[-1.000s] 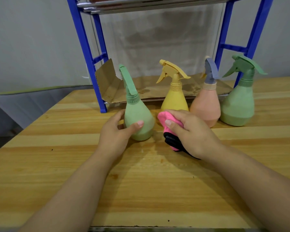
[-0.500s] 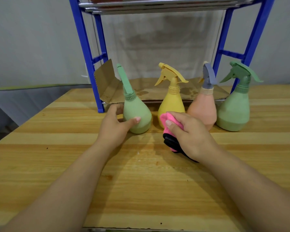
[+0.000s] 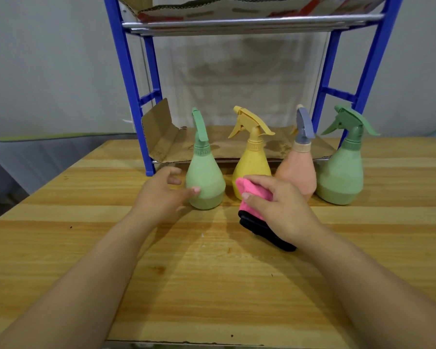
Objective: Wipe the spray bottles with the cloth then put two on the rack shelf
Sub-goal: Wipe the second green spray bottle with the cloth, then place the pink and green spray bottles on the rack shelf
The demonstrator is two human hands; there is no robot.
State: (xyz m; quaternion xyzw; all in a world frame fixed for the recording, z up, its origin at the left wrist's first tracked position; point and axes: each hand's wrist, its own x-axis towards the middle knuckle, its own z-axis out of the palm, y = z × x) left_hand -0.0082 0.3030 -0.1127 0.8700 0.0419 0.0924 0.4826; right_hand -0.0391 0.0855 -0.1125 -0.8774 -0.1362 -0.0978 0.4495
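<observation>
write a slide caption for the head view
Left hand opens beside the light green spray bottle while right hand holds the pink cloth on the wooden table.

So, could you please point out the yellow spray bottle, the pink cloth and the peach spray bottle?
yellow spray bottle (image 3: 252,159), head view, upper body.
pink cloth (image 3: 249,191), head view, pink fold.
peach spray bottle (image 3: 298,170), head view, body.

A wooden table (image 3: 212,285) with pale and amber plank stripes fills the foreground. A plain grey-white wall (image 3: 48,66) stands behind it. A grey padded surface (image 3: 35,157) lies beyond the table's left edge.
</observation>
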